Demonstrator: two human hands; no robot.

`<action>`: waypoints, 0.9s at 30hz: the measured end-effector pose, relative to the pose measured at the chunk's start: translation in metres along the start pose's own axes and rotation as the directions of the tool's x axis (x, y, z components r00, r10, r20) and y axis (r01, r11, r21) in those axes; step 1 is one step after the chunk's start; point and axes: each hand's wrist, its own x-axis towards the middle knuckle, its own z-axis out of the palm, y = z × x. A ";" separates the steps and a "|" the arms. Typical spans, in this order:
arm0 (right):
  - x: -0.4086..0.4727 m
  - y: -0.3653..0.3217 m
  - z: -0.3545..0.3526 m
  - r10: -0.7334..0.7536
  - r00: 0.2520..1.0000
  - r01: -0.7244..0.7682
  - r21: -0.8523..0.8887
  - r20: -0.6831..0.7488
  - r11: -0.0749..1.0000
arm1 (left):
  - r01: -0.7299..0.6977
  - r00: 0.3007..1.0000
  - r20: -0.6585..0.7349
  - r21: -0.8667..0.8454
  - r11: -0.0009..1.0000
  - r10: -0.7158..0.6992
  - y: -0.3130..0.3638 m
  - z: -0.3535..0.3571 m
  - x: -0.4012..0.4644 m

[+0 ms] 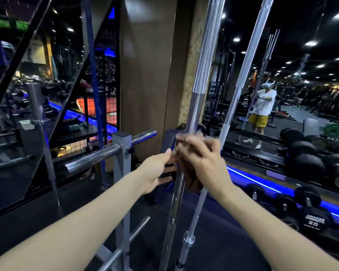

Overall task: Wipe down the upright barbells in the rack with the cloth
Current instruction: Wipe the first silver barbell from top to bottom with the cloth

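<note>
Two upright barbells stand close together in the head view: the nearer barbell [199, 83] rises through the middle of the frame, and the second barbell [249, 57] leans just to its right. The right hand [202, 163] has its fingers curled round a dark brown cloth [190, 180], pressing it against the nearer barbell's shaft; motion blur smears the fingertips. The left hand [157, 173] reaches to the same shaft from the left, fingers bent toward it, though whether they grip it cannot be told. Left of the hands stands a grey rack post [120, 173] with chrome pegs [92, 158]. Black dumbbells [309, 222] line the floor at the right beneath a mirror [282, 85].
</note>
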 end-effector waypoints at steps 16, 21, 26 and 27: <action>-0.052 -0.021 0.021 -0.025 0.994 0.044 -0.178 0.108 0.983 | 0.075 0.997 0.001 -0.019 0.997 -0.075 -0.039 -0.007 0.013; -0.001 -0.004 0.009 0.116 0.993 -0.115 -0.058 0.004 0.992 | 0.067 0.997 0.038 0.026 0.997 -0.068 -0.037 -0.004 0.010; 0.002 0.002 0.023 0.152 0.985 -0.155 -0.025 -0.085 0.988 | 0.064 0.998 0.003 0.045 0.997 -0.064 -0.038 0.001 0.010; -0.002 0.003 0.025 0.144 0.986 -0.145 -0.010 -0.085 0.989 | 0.056 0.998 -0.007 0.047 0.997 -0.055 -0.039 0.003 0.011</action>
